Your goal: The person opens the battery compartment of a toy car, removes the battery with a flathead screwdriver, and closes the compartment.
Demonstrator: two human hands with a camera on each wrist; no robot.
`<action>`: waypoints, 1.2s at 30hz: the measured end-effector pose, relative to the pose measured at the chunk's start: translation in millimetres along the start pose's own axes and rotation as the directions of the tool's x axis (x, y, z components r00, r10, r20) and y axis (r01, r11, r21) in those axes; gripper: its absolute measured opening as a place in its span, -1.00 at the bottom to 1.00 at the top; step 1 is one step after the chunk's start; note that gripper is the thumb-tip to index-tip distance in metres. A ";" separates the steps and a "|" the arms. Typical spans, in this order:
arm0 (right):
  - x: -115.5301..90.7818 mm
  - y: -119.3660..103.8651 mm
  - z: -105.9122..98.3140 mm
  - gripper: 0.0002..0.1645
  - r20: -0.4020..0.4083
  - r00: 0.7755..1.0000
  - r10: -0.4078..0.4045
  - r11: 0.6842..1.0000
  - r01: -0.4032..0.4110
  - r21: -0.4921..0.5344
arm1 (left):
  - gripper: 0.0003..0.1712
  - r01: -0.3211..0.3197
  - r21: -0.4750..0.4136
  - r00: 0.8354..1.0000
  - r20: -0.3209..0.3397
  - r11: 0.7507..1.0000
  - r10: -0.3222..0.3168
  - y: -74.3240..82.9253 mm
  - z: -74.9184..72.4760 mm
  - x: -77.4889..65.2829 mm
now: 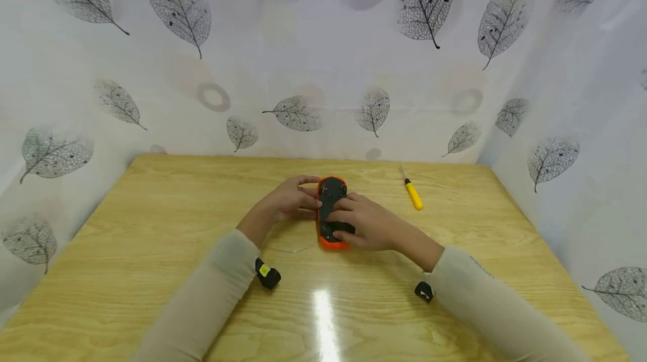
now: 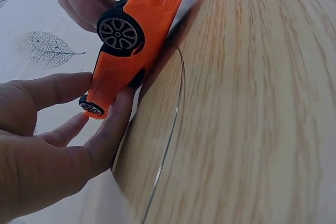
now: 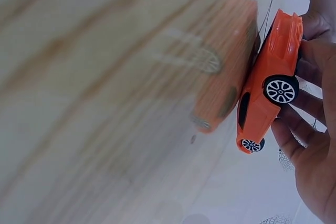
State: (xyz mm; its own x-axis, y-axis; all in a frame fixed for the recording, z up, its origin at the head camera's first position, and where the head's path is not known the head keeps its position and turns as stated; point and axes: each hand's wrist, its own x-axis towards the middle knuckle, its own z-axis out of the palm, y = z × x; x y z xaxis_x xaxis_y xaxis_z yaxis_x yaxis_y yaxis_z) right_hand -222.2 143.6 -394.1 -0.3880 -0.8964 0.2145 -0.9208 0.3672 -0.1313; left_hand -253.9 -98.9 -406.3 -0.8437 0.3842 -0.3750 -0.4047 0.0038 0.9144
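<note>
An orange toy car point(image 1: 333, 245) lies upside down on the table, its dark underside up. My left hand point(image 1: 290, 199) holds it from the left; in the left wrist view the thumb is at the underside's edge and the fingers are against the bodywork. From the right, my right hand point(image 1: 371, 221) lays its fingers and thumb on the underside, as the right wrist view also shows beside a spoked wheel point(image 3: 281, 91). The palm hides part of the car's right side. A thin shiny strand point(image 2: 176, 114) curves across the table close by.
A screwdriver with a yellow handle point(image 1: 414, 196) lies to the right, its shaft toward the back. The wooden table point(image 1: 167, 227) is glossy and reflects light. Leaf-patterned sheeting point(image 1: 323, 70) stands behind it and along both sides. Small black devices point(image 1: 268, 275) sit at the sleeves' cuffs.
</note>
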 end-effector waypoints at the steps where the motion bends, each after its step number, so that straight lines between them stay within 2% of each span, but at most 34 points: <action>1: -0.1 -0.1 0.4 -0.61 0.003 1.000 0.003 1.000 -0.003 0.003 | -0.11 -0.002 -0.001 1.000 0.001 1.000 0.002 -1.2 -0.3 0.0; 9: 0.2 -3.2 -0.5 -0.65 0.013 0.999 0.042 0.998 -0.042 0.039 | -0.12 -0.002 -0.023 1.000 -0.015 1.000 0.002 -8.6 1.2 -3.1; 15: 2.0 -0.7 -2.5 -0.70 -0.028 0.997 0.079 0.994 -0.076 0.081 | -0.12 -0.006 -0.043 0.999 -0.039 0.999 0.004 -10.9 4.1 -3.4; 19: 2.0 8.0 -3.3 -0.72 -0.060 0.988 0.145 0.985 -0.138 0.101 | -0.12 -0.018 -0.046 0.999 -0.045 0.999 0.015 -11.8 4.5 -3.6; 23: 0.6 18.5 -7.2 -0.69 -0.100 0.966 0.239 0.958 -0.218 0.188 | -0.11 -0.013 -0.032 0.999 -0.049 0.999 0.012 -10.9 4.4 -4.9; 27: 2.0 28.3 -12.6 -0.67 -0.119 0.947 0.299 0.927 -0.259 0.270 | -0.10 -0.011 -0.023 0.999 -0.046 1.000 0.010 -9.4 4.3 -5.4; 31: 6.1 34.6 -16.0 -0.66 -0.059 0.933 0.355 0.898 -0.323 0.299 | -0.11 -0.018 -0.019 0.999 -0.038 1.000 0.018 -8.2 4.0 -4.2; 36: 8.4 39.2 -15.6 -0.66 0.028 0.903 0.429 0.851 -0.415 0.321 | -0.12 -0.027 -0.010 0.999 -0.026 1.000 0.027 -7.8 3.7 -3.0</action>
State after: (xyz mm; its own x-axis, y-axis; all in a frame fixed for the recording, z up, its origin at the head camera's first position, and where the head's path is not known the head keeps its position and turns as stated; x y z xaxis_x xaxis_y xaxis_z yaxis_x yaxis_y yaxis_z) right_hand -262.1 154.3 -382.3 -0.7443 -0.6587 0.1102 -0.6106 0.6045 -0.5116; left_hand -246.9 -96.7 -411.8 -0.8630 0.3603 -0.3540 -0.3853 -0.0162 0.9227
